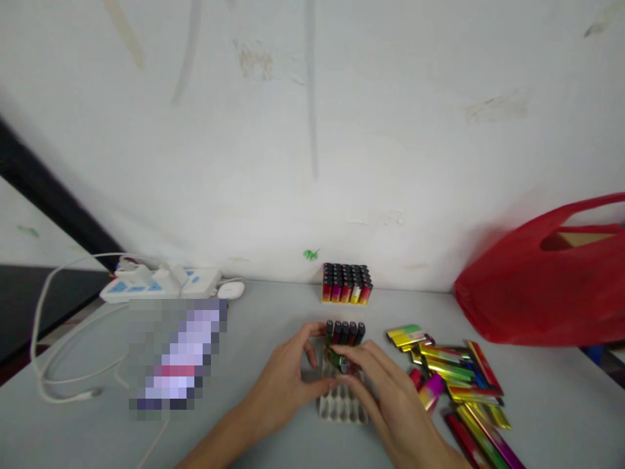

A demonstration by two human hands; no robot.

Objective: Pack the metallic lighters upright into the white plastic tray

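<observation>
A green battery (336, 359) with a dark end is pinched between the thumb and fingers of my right hand (388, 391), tilted above a pale tray (342, 412) with rows of round hollows. My left hand (286, 368) is curled around the left side of this tray. Its index finger reaches the tray's back corner and its thumb lies across the hollows. Along the tray's back edge stands a row of several upright batteries (346, 332) with black tops. My hands hide the middle of the tray.
A block of upright batteries (346, 284) stands by the wall. Loose shiny gold, green, red and purple pieces (452, 371) lie to the right. A red bag (541, 286) sits at the back right. At left are a power strip (161, 284), white cables (73, 398) and a pixelated device (183, 355).
</observation>
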